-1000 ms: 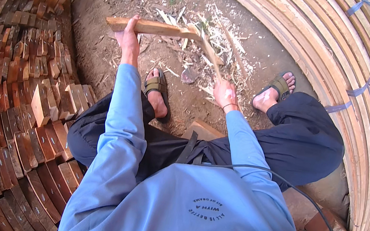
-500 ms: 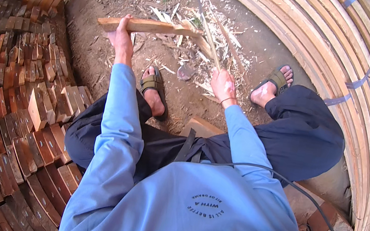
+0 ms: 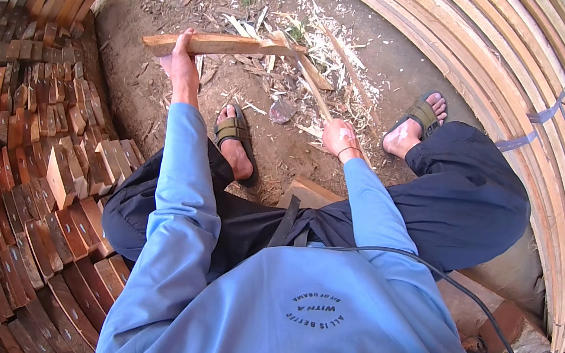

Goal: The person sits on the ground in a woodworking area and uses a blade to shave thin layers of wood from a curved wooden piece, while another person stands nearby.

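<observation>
A pale wooden billet (image 3: 226, 46) lies crosswise above the ground, its right part cut down to a narrower neck. My left hand (image 3: 182, 68) is wrapped round it close to the thick left end. Closed round the wooden handle of a machete (image 3: 315, 91), my right hand (image 3: 339, 138) is lower and to the right. The machete slants up and left, and its blade, seen nearly edge-on, meets or overlaps the billet's right part. Whether the edge touches the wood I cannot tell.
Wood chips and shavings (image 3: 312, 27) litter the dirt floor. Stacked wooden blocks (image 3: 29, 154) fill the left side. Long bundled wooden strips (image 3: 549, 163) curve along the right. My sandalled feet (image 3: 235, 144) are apart below the billet, and a black cable (image 3: 472, 301) crosses my right side.
The machete has swung down from pointing away above the billet to its right part. My right hand has dropped slightly; the billet, still in my left hand, has barely shifted.
</observation>
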Demonstrator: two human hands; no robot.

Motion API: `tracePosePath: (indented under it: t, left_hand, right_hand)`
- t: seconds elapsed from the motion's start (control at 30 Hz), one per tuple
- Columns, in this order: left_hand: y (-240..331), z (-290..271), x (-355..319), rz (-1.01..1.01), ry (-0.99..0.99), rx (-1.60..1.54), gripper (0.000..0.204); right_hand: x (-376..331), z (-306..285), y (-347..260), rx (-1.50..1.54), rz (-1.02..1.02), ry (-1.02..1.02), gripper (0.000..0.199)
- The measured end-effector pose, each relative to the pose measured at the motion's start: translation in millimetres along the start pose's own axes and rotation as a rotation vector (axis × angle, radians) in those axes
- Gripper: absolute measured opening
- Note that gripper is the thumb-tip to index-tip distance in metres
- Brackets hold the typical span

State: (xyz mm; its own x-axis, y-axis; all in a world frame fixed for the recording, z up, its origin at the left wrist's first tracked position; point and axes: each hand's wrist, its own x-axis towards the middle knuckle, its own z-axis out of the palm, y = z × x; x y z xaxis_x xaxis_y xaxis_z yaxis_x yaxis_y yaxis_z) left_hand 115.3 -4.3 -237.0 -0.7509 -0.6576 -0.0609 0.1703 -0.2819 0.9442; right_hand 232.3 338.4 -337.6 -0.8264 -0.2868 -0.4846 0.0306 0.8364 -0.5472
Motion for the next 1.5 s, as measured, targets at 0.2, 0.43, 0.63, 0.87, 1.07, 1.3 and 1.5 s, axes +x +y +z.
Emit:
tracePosePath:
  t: [0.2, 0.43, 0.63, 0.87, 1.07, 1.3, 1.5]
  left_hand:
    - [1, 2, -2, 0.018, 0.014, 0.038, 0.047]
    - [0, -1, 5, 0.04, -0.027, 0.025, 0.049]
    - [-2, -7, 2, 0.006, 0.008, 0.018, 0.045]
    - [-1, -3, 4, -0.012, 0.032, 0.012, 0.042]
    - [2, 2, 1, -0.019, 0.011, 0.033, 0.04]
    - [-1, -7, 6, 0.017, 0.005, 0.046, 0.041]
    - [0, -2, 2, 0.016, 0.032, 0.036, 0.038]
  right_hand:
    - [10, 10, -1, 0.17, 0.114, 0.075, 0.037]
    - [-1, -19, -30, 0.215, 0.105, 0.204, 0.036]
    - [1, -16, -24, 0.136, 0.096, 0.07, 0.031]
    - [13, 6, 4, 0.091, 0.092, 0.005, 0.035]
    - [6, 7, -3, 0.199, 0.106, 0.128, 0.039]
    - [-4, -11, -19, 0.181, 0.043, 0.197, 0.039]
    - [-5, -17, -14, 0.098, 0.116, 0.015, 0.029]
